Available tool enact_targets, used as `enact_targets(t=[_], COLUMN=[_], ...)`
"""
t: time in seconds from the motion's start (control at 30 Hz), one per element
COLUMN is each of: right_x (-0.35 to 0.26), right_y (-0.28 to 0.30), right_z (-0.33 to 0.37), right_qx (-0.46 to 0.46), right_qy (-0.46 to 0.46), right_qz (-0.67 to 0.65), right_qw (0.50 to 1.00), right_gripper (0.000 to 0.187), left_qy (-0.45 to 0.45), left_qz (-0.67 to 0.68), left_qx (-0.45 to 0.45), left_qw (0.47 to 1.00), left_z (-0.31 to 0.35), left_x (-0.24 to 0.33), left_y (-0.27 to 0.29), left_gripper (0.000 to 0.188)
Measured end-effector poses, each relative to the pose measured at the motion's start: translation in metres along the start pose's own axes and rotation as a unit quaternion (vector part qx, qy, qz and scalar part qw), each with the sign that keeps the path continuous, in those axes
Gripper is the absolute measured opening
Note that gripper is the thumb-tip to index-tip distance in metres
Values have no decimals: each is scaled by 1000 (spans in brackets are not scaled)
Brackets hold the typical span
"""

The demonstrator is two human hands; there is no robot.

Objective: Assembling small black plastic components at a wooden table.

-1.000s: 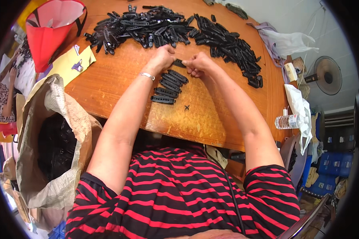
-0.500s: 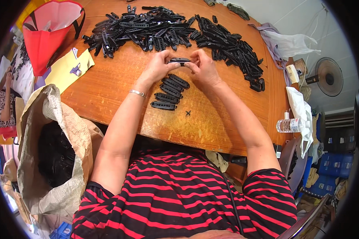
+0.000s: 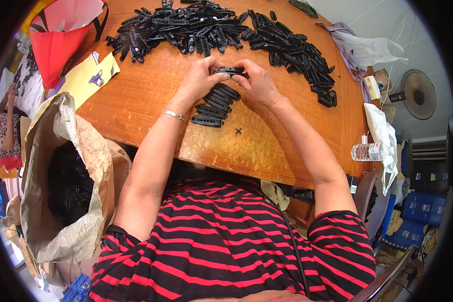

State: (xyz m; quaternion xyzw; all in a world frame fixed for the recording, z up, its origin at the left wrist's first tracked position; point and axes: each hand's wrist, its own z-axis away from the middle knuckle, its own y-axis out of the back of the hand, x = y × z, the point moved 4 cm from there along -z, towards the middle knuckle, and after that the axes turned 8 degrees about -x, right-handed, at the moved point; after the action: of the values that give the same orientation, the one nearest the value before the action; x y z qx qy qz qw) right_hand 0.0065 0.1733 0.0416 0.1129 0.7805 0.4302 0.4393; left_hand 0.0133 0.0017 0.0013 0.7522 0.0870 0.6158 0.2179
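Between my two hands I hold a slim black plastic piece [image 3: 230,71] level above the table. My left hand [image 3: 202,78] pinches its left end, thumb along the near side. At the right end, the thumb and fingers of my right hand [image 3: 258,82] are closed on it. Just below my hands, several similar black slotted plastic pieces [image 3: 207,121] lie in a slanting row on the wooden table [image 3: 267,151]. A tiny dark x-shaped bit [image 3: 238,131] rests to the right of that row.
Two big heaps of black plastic pieces, the left heap [image 3: 176,30] and the right heap [image 3: 297,55], cover the table's far side. A red bag [image 3: 55,45] and yellow paper [image 3: 88,80] are at left. An open sack [image 3: 80,221] stands beside me. A water bottle [image 3: 366,152] lies right.
The view has shifted slightly, so the table sits higher in it. Both hands still hold the black piece, which has tilted a little between my fingers.
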Motion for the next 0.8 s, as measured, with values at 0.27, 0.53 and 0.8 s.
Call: enact_targets(t=[0.27,0.53,0.8], right_x=[14,11,11], right_y=[-5,-21,-29], right_z=[8,10,10], right_qx=[-40,-149,-140], right_qy=[-63,-133,-198], right_qz=[80,-24,-43], right_qw=[994,980,969], right_gripper=[23,27,31], left_qy=[-78,-13,-75], left_qz=[-155,-237,-167], left_qx=[11,-58,-15], left_qw=[985,970,983], left_z=[54,104,103], left_x=[40,37,47], left_y=[14,-6,-9], left_gripper=[81,114,108])
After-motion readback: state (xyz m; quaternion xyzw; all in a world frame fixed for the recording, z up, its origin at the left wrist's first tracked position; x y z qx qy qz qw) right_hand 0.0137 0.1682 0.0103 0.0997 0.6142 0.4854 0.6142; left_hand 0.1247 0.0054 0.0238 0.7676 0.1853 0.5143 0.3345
